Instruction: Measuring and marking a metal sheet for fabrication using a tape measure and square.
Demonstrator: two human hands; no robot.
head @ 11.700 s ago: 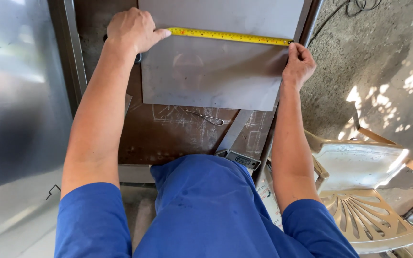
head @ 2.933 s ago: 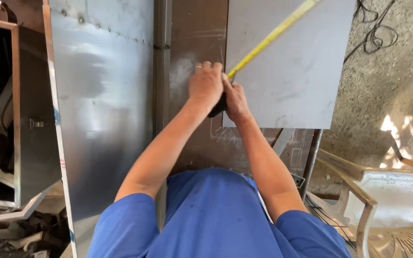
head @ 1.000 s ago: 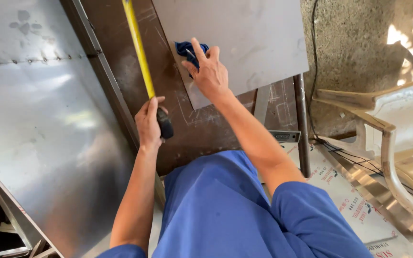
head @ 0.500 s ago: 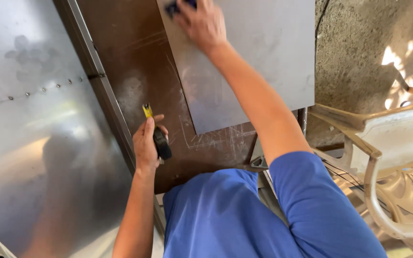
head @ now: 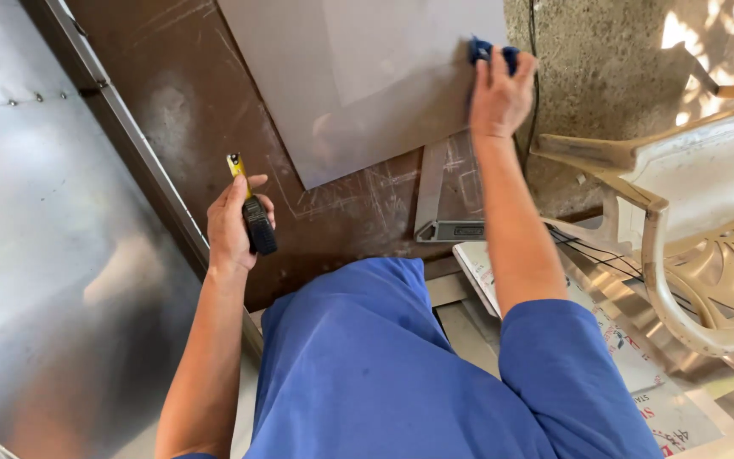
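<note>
Gripping a black tape measure (head: 258, 225) in the left hand (head: 233, 228), fingers wrapped shut around the case, yellow blade tip poking out just above the knuckles, over a scratched brown tabletop (head: 197, 110). Pressing a blue cloth (head: 490, 53) with the right hand (head: 499, 95), palm flat and fingers spread over the wad rather than clenched, at the right edge of a grey metal sheet (head: 367, 76) lying on that tabletop. Sheet's near corner pointing toward the body, well apart from the left hand, bare scored brown surface open between them. Cloth sitting right where the sheet's right edge meets rough concrete ground (head: 588, 76), a thin dark cable (head: 533, 51) running down just beside the wrist. Steel try square (head: 443, 204) resting below the sheet's lower edge, between the two forearms, its blade slipping partly under the sheet. Large shiny metal panel (head: 53, 255) filling the left side, a raised metal strip (head: 129, 153) marking the border between it and the tabletop, close by the left wrist. White plastic chair (head: 707, 221) crowding the right, its arm near the right elbow; printed paper (head: 630, 365) lying beneath it. Blue clothing (head: 384, 374) covering the foreground, tabletop's near edge tucked against it.
</note>
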